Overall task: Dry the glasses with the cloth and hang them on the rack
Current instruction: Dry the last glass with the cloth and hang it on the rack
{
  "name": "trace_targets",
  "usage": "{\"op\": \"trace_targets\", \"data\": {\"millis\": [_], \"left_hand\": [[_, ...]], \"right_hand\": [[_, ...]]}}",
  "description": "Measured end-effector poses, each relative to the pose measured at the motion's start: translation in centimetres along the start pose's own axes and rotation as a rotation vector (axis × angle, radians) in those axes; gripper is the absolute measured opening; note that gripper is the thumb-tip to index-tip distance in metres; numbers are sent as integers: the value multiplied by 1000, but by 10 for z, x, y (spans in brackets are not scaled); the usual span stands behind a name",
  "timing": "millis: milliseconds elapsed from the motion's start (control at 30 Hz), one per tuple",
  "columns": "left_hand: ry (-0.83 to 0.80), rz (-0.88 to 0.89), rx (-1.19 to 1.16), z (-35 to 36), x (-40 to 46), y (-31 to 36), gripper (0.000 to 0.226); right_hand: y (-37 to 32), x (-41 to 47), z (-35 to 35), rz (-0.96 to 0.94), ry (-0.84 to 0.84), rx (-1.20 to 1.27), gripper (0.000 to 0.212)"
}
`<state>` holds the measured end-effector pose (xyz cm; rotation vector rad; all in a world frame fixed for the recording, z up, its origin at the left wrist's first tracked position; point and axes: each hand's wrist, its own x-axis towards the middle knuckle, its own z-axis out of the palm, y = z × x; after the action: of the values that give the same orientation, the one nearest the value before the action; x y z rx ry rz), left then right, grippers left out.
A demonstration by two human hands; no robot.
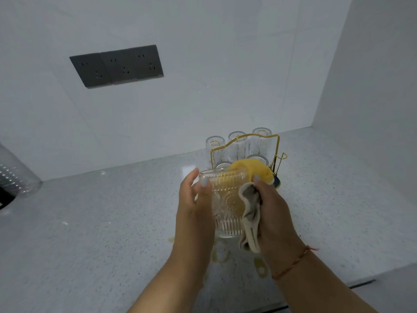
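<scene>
inside the held glass (223, 199), a yellow cloth (255, 170).

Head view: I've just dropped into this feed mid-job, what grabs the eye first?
Front and centre, both hands hold a patterned clear glass above the speckled counter: the left hand steadies its side, while the right hand works a yellow and beige cloth into its mouth. Just behind stands the gold wire rack, with several glasses already upturned on it. A grey triple socket panel marks the wall, upper left.
</scene>
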<state>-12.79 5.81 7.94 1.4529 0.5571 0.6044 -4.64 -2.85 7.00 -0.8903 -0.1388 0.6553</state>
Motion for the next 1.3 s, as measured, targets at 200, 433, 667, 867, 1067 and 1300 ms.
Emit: {"op": "trace_targets", "data": {"millis": [200, 433, 667, 867, 1067, 1300], "left_hand": [[-128, 98, -157, 4, -5, 2, 82], [-376, -45, -500, -12, 12, 10, 91], [-45, 33, -2, -6, 10, 7, 84], [-18, 31, -219, 2, 4, 7, 94], [-114, -148, -522, -9, 12, 6, 80], [-303, -132, -611, -11, 6, 1, 93]], "right_hand": [[-8, -1, 11, -101, 21, -361, 32], [3, -10, 5, -2, -101, -160, 48], [3, -10, 5, -273, -11, -380, 48], [4, -13, 10, -314, -118, -566, 27], [22, -29, 8, -434, -89, -676, 48], [-1, -16, 21, -499, -227, -680, 28]]}}
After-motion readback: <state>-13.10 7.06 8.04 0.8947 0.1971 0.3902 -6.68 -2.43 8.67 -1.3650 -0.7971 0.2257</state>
